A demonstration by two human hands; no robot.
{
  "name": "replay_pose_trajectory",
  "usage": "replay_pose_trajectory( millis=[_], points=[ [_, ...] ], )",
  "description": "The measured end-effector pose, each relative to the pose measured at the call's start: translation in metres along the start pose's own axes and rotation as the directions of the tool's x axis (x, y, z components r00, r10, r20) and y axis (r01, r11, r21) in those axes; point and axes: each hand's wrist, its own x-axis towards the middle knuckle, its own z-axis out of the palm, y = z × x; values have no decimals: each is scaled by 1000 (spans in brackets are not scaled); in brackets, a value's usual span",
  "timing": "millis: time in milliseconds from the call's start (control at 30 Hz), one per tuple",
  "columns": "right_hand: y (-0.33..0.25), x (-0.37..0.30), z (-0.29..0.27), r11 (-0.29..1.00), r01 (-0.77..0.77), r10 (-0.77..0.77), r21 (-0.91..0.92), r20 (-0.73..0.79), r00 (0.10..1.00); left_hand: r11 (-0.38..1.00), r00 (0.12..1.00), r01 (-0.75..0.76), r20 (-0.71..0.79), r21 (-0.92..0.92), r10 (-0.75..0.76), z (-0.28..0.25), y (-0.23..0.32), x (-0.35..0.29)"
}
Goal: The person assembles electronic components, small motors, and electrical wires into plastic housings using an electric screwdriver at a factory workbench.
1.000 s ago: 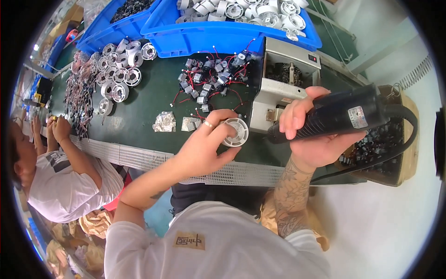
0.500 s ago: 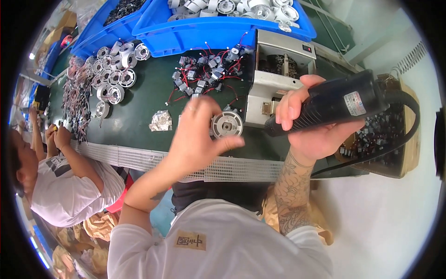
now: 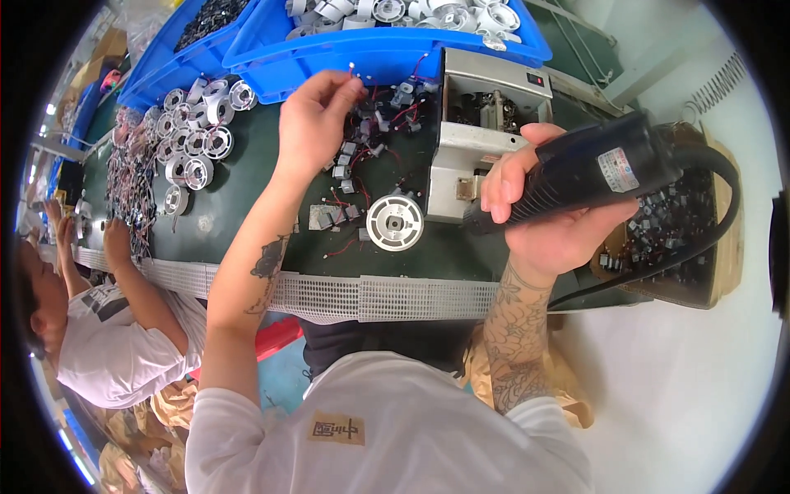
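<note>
My left hand [image 3: 313, 128] is over the far middle of the table, in front of the blue bin, with thumb and forefinger pinched together. A red wire end with a white tip shows just above the fingertips; what the fingers hold is not clear. Beside that hand lies a loose pile of small grey motors [image 3: 370, 132] with red and black wires. My right hand [image 3: 568, 239] is wrapped round a black corded power screwdriver [image 3: 588, 169], held aloft and pointing left. A white round housing [image 3: 395, 222] with a slotted face sits on the table between my arms.
A grey metal machine [image 3: 461, 156] stands left of the screwdriver. Blue bins [image 3: 378, 49] line the back, the larger full of white housings. White housings [image 3: 193, 140] and bundled wires [image 3: 132, 181] lie left, near a co-worker [image 3: 123, 329]. A box of small parts [image 3: 666, 230] stands right.
My left hand has moved from beside the white housing to the far side of the motor pile and pinched its fingers. Several motors now lie nearer, by the housing. My right hand stays about in place.
</note>
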Motion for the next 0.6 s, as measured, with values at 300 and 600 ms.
replay_pose_trajectory(
  millis=[300, 600],
  points=[
    [1, 1, 1, 999, 15, -17, -40, -32, 999, 959, 982, -6, 179, -284, 59, -20, 56, -52],
    [-4, 2, 4, 998, 58, -58, -16, -17, 998, 983, 966, -20, 249, -180, 65, -11, 50, -102]
  ],
)
